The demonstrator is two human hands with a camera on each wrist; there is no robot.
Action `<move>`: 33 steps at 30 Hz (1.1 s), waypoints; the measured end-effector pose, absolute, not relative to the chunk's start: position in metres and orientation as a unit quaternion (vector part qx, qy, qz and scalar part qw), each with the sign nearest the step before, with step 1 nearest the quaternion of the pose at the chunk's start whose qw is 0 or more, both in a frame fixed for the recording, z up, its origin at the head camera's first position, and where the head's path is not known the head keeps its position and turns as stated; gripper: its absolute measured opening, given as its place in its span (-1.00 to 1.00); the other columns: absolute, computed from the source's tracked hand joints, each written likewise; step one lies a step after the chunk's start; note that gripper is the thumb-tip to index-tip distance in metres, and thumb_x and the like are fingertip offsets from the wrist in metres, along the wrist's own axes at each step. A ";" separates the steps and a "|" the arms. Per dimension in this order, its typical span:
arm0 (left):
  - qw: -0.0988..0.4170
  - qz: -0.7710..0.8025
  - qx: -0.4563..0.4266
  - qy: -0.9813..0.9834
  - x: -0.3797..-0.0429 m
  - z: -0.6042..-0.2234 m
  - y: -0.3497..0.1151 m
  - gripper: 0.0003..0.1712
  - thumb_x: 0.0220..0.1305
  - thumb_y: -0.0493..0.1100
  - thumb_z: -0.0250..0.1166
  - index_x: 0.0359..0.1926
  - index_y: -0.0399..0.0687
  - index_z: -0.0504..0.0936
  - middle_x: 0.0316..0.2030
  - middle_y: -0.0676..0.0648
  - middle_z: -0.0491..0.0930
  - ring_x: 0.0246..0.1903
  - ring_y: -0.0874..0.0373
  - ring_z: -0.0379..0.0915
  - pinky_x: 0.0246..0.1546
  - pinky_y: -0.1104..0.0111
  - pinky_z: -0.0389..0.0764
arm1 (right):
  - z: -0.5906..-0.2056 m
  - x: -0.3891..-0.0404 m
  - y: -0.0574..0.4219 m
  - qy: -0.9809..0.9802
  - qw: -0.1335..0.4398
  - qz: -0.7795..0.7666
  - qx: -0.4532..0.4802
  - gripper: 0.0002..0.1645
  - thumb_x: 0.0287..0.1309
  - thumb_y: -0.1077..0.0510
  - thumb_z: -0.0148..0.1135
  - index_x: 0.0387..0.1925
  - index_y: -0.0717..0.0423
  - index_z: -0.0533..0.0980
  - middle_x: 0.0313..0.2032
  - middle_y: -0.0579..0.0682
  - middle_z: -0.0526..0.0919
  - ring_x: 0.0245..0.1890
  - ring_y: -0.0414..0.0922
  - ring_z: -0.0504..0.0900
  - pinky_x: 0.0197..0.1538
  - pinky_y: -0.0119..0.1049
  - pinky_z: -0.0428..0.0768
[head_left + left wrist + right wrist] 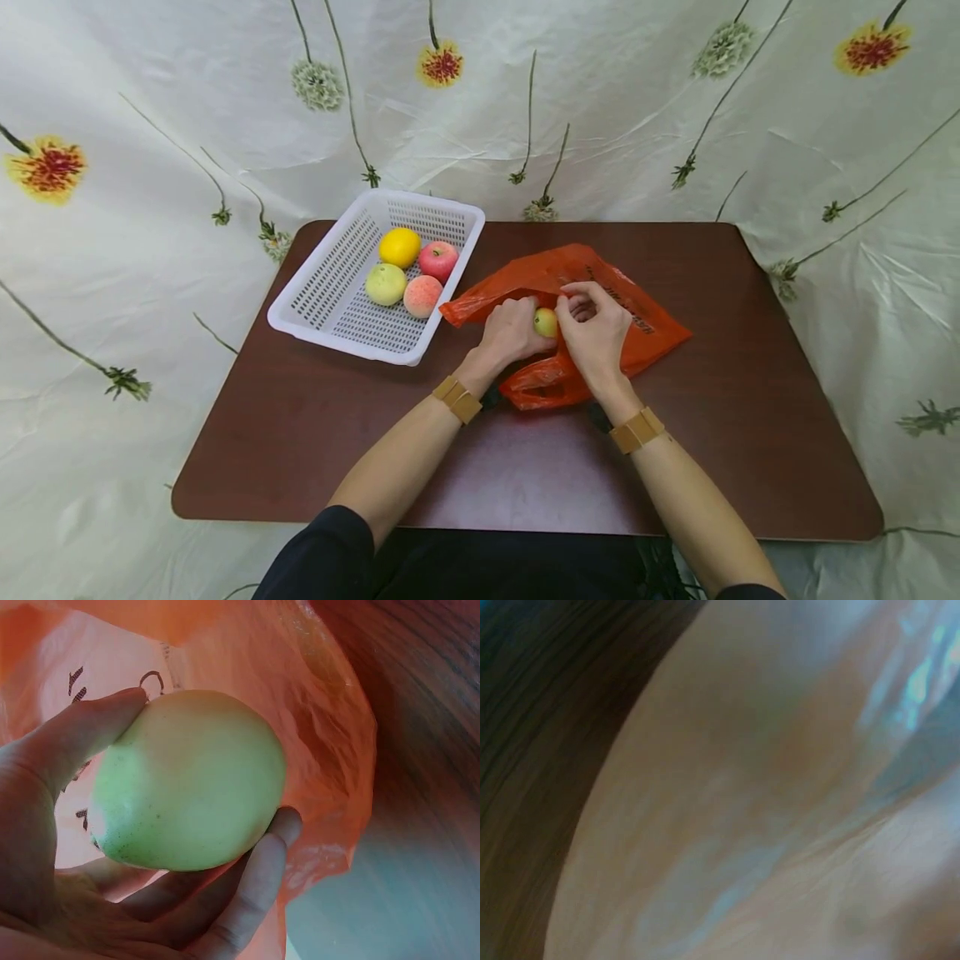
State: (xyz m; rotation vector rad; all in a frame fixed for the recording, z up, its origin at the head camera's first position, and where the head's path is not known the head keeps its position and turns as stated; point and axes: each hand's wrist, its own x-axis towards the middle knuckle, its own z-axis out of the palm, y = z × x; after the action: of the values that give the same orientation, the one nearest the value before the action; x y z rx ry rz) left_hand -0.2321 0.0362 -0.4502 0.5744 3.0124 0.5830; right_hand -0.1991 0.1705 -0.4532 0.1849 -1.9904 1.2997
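My left hand [512, 332] grips a smooth, rounded yellow-green fruit [191, 780], thumb on one side and fingers curled round the other. Both are at the mouth of a red plastic bag [558, 265] with dark print, whose film spreads behind the fruit in the left wrist view. With thumb and fingertips, my right hand [597, 333] pinches the edge of the bag just right of the fruit. In the right wrist view, blurred bag film [705, 772] fills most of the picture and hides the fingertips.
A white perforated basket [341, 348] stands left of the bag. In it lie a yellow fruit [400, 247], a red apple [438, 261], a pale green fruit [386, 284] and a peach [423, 297]. Underneath is a dark brown table [750, 433].
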 end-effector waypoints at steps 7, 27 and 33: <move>-0.004 0.193 0.185 0.964 -0.234 -0.454 0.039 -0.57 -0.13 0.21 0.35 -0.47 -0.03 0.51 -0.59 -0.01 0.44 -0.59 0.08 0.40 -0.59 0.27 0.44 | -0.450 -0.195 0.169 -0.767 0.374 0.516 0.077 -0.90 0.00 0.20 0.32 -0.35 0.03 0.64 -0.58 -0.20 0.57 -0.60 -0.23 0.52 -0.51 -0.29 0.53; 0.020 0.214 0.171 0.961 -0.240 -0.462 0.046 -0.38 -0.14 0.14 0.41 -0.03 -0.04 0.57 -0.26 -0.10 0.59 -0.30 -0.02 0.51 -0.27 0.18 0.53 | -0.416 -0.169 0.158 -0.753 0.386 0.525 0.094 -0.86 -0.07 0.42 0.31 -0.37 0.25 0.61 -0.58 0.03 0.58 -0.60 -0.13 0.52 -0.55 -0.07 0.51; 0.031 0.205 0.163 0.965 -0.241 -0.464 0.049 -0.41 -0.11 0.17 0.38 -0.07 -0.04 0.58 -0.30 -0.08 0.59 -0.33 -0.01 0.52 -0.31 0.19 0.53 | -0.417 -0.169 0.159 -0.749 0.386 0.530 0.097 -0.86 -0.06 0.41 0.31 -0.37 0.24 0.61 -0.58 0.02 0.58 -0.61 -0.13 0.50 -0.55 -0.13 0.51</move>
State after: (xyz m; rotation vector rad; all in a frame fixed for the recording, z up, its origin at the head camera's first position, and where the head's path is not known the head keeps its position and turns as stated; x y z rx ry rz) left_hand -0.2412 0.0486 -0.4636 0.5038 2.9725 0.6305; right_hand -0.1694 0.1589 -0.4169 0.2477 -1.9077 1.3487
